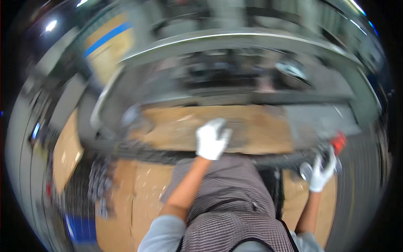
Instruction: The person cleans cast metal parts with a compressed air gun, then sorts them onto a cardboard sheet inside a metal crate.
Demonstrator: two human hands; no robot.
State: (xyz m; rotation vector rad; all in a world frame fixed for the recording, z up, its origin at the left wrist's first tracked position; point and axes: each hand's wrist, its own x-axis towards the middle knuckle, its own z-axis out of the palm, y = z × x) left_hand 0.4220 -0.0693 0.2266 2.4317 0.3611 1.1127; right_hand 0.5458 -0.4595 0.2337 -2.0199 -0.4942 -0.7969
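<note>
My left hand [213, 138], in a white glove, is held over the near part of a brown cardboard sheet [264, 126] on the bench. Its thumb stands apart from the fingers, and nothing shows in it. Out to the right, at the bench's front edge, is my right hand [322, 170], gloved too. Its fingers point away from me, beside a round silvery metal piece [306, 171] and just below a red object [338, 143]. Blur hides whether it grips either one.
A machine with a raised pale frame bar [235, 38] stands behind the cardboard. A round metal part [291, 71] lies at its back right. Several grey metal pieces [100, 180] are heaped at lower left, above a blue bin [80, 229]. A cardboard panel [66, 155] leans at left.
</note>
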